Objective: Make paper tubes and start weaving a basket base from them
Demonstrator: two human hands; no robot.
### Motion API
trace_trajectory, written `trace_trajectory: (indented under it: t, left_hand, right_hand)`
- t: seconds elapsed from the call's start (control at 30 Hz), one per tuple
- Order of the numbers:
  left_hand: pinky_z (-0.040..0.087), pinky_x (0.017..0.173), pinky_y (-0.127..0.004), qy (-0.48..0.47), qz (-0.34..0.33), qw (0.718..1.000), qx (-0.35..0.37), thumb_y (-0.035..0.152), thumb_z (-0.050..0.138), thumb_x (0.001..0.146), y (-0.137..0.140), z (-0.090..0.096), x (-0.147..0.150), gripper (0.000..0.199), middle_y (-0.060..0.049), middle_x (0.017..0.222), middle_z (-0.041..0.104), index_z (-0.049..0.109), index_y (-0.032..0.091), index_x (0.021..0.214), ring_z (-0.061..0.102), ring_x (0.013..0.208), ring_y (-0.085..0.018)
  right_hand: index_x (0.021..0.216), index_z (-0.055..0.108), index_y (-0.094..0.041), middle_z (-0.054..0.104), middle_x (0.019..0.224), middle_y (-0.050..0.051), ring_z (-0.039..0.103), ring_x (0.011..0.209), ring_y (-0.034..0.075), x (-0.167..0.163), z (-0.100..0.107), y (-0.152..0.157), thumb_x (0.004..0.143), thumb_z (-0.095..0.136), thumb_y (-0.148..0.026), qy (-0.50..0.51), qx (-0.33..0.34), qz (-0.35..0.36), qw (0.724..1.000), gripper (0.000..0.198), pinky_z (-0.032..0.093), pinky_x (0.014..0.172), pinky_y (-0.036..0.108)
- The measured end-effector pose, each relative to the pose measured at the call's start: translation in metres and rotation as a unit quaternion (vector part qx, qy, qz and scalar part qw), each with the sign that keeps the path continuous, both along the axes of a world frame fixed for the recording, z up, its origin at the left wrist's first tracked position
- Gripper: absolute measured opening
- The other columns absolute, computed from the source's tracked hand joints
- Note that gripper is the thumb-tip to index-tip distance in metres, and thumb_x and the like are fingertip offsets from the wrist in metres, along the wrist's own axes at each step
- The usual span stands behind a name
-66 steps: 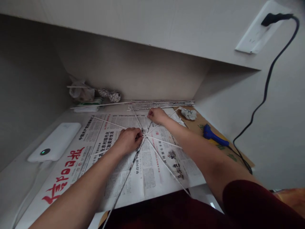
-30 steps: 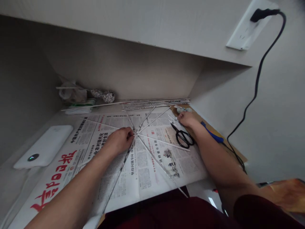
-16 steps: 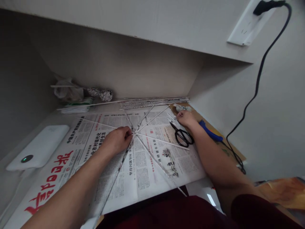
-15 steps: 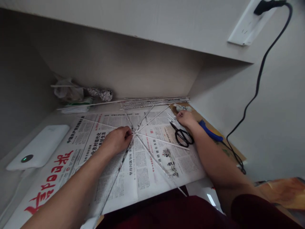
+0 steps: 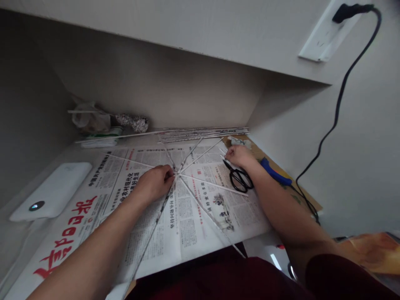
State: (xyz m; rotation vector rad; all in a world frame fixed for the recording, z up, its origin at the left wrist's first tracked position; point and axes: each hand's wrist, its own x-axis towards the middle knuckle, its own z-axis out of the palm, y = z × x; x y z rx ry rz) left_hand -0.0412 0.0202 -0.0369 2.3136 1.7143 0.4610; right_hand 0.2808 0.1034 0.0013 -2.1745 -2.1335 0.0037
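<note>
Our left hand [image 5: 153,182] pinched the crossed paper rods [image 5: 208,186] at their hub; our right hand [image 5: 238,156] curled around short rods beside the scissors [image 5: 238,178].

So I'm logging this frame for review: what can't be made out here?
All in the head view:
- Where the paper sticks cross: covered by the left hand.
- Right hand grip: fingertips curl over small pieces by the scissors; hold unclear.
- Newspaper small print: too small to read.
- Blue tool: partly behind the right forearm.
</note>
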Motion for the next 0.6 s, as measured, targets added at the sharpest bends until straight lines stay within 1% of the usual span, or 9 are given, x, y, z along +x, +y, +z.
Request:
trace_trajectory:
  t: [0.07, 0.13, 0.2, 0.3, 0.43, 0.53, 0.6]
  left_hand:
    - [0.040, 0.066, -0.027, 0.002, 0.001, 1.000, -0.003, 0.035, 0.048, 0.082, 0.000, 0.001, 0.000, 0.017, -0.005, 0.086, 0.066, 0.058, 0.022, 0.087, 0.060, 0.076, -0.019]
    - [0.040, 0.065, -0.027, 0.005, 0.002, 1.000, -0.005, 0.034, 0.048, 0.082, 0.000, 0.000, 0.001, 0.017, -0.005, 0.086, 0.067, 0.059, 0.022, 0.087, 0.060, 0.076, -0.019]
    - [0.040, 0.065, -0.027, 0.007, 0.004, 1.000, -0.003, 0.034, 0.048, 0.082, 0.000, 0.000, 0.001, 0.017, -0.005, 0.086, 0.067, 0.059, 0.022, 0.087, 0.060, 0.075, -0.019]
    - [0.040, 0.066, -0.027, 0.005, 0.003, 1.000, 0.006, 0.034, 0.048, 0.082, 0.001, -0.002, 0.000, 0.017, -0.005, 0.086, 0.067, 0.059, 0.022, 0.087, 0.060, 0.075, -0.019]
    - [0.041, 0.066, -0.027, -0.002, 0.007, 1.000, 0.011, 0.032, 0.049, 0.082, -0.001, -0.001, 0.000, 0.015, -0.005, 0.086, 0.066, 0.059, 0.022, 0.087, 0.060, 0.075, -0.019]
    - [0.041, 0.065, -0.027, -0.005, 0.013, 1.000, 0.013, 0.030, 0.050, 0.082, -0.002, 0.000, 0.001, 0.015, -0.005, 0.087, 0.065, 0.060, 0.022, 0.089, 0.060, 0.075, -0.019]
    - [0.042, 0.066, -0.027, -0.010, 0.014, 1.000, 0.017, 0.029, 0.050, 0.082, -0.003, 0.000, 0.002, 0.016, -0.005, 0.089, 0.065, 0.060, 0.022, 0.091, 0.061, 0.077, -0.019]
  right_hand:
    - [0.082, 0.071, -0.019, 0.071, 0.089, 0.010, 0.064, 0.088, 0.025, -0.004, -0.001, -0.001, 0.074, 0.062, -0.027, -0.021, -0.033, -0.005, 0.999, 0.014, 0.045, 0.076, 0.030]
    - [0.083, 0.071, -0.019, 0.071, 0.088, 0.011, 0.064, 0.088, 0.026, -0.006, -0.003, -0.002, 0.074, 0.060, -0.024, -0.035, -0.037, -0.010, 0.999, 0.015, 0.045, 0.075, 0.032]
    - [0.087, 0.071, -0.018, 0.071, 0.090, 0.012, 0.064, 0.089, 0.026, -0.005, -0.006, 0.000, 0.076, 0.057, -0.025, -0.039, -0.019, -0.012, 0.999, 0.018, 0.045, 0.075, 0.032]
    - [0.089, 0.071, -0.017, 0.070, 0.092, 0.014, 0.063, 0.090, 0.027, -0.002, -0.010, 0.002, 0.080, 0.056, -0.031, -0.046, 0.005, -0.027, 0.999, 0.022, 0.046, 0.076, 0.034]
    - [0.090, 0.070, -0.015, 0.070, 0.096, 0.017, 0.063, 0.091, 0.029, 0.000, -0.011, 0.003, 0.082, 0.054, -0.036, -0.063, 0.011, -0.053, 0.997, 0.028, 0.046, 0.074, 0.036]
    - [0.090, 0.070, -0.015, 0.070, 0.096, 0.016, 0.064, 0.089, 0.029, -0.004, -0.008, 0.004, 0.083, 0.053, -0.038, -0.068, 0.022, -0.041, 0.997, 0.029, 0.045, 0.072, 0.035]
    - [0.088, 0.070, -0.016, 0.071, 0.093, 0.015, 0.065, 0.088, 0.028, -0.010, -0.004, 0.007, 0.084, 0.052, -0.039, -0.064, 0.033, -0.018, 0.997, 0.030, 0.044, 0.072, 0.033]
